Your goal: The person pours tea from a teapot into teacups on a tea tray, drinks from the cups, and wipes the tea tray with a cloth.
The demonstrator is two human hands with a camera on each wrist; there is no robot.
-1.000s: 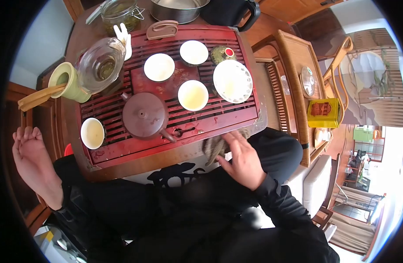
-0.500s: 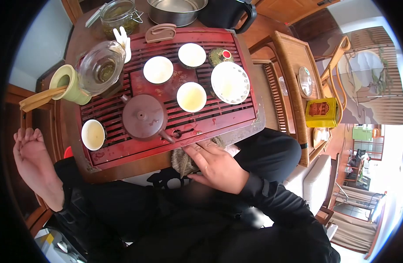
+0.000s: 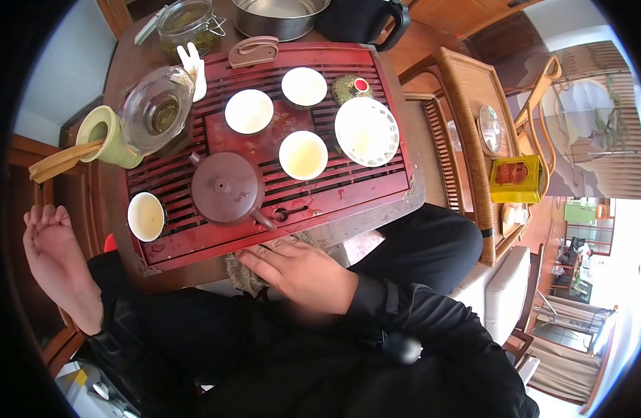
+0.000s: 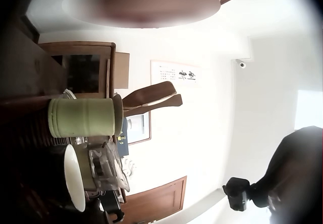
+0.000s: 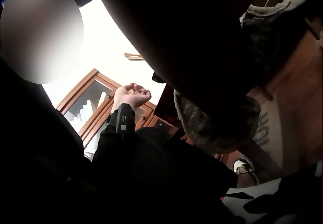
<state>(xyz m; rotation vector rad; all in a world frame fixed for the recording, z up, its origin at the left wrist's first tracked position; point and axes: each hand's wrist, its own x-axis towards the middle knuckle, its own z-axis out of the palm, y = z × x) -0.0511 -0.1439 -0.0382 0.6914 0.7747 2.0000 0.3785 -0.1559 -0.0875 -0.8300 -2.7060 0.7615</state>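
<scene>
In the head view my right hand (image 3: 303, 275) lies along the front edge of the wooden table, fingers extended and pressing on a grey-brown cloth (image 3: 242, 276). The cloth (image 5: 214, 125) hangs beneath in the right wrist view, partly lost in shadow. My left hand (image 3: 56, 258) is off to the left with its palm up, its fingers loosely curled around nothing. Just beyond the right hand is the red slatted tea tray (image 3: 334, 202). A brown clay teapot (image 3: 226, 191) and a teacup (image 3: 147, 217) of pale tea sit on its near left part.
More cups (image 3: 303, 155) and a patterned white bowl (image 3: 366, 132) stand on the tray. At its left are a glass pitcher (image 3: 155, 111) and a green holder (image 3: 111, 143) with wooden tools. A metal pan (image 3: 279, 19) and black kettle (image 3: 355, 24) line the back.
My right hand and the cloth have slid leftward along the table's front edge, from near the right corner to in front of the teapot. The left hand has stayed almost still.
</scene>
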